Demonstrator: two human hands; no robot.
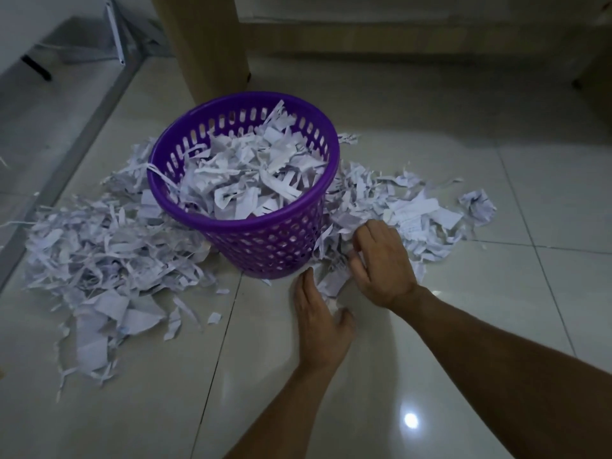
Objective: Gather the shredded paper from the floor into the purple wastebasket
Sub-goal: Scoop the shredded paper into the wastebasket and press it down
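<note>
The glossy tiled floor (pixel 447 342) spreads out under my arms, with a bright lamp glint on it below my right forearm. Far beyond my hands stands a light wooden furniture leg (pixel 212 44), and well off to my upper left a white frame with a black foot (pixel 36 66). The biggest drift of shredded paper (pixel 99 253) lies well to the left of my left hand, strips and torn sheets spilling toward me. Just beyond and left of my hands stands the purple wastebasket (pixel 265 250), upright, its perforated wall close to my fingertips and its inside heaped high with shreds that reach the rim. A smaller spread of paper scraps (pixel 414 213) fans out past my right hand, ending in a crumpled ball (pixel 477 203) at its far right edge. My right hand (pixel 381 263) rests palm down on the near edge of that spread, fingers curled into the scraps by the basket's base. My left hand (pixel 319 319) lies flat on the floor just below it, fingers straight, thumb out, its inner edge touching the torn pieces (pixel 332 281) caught between my two hands.
</note>
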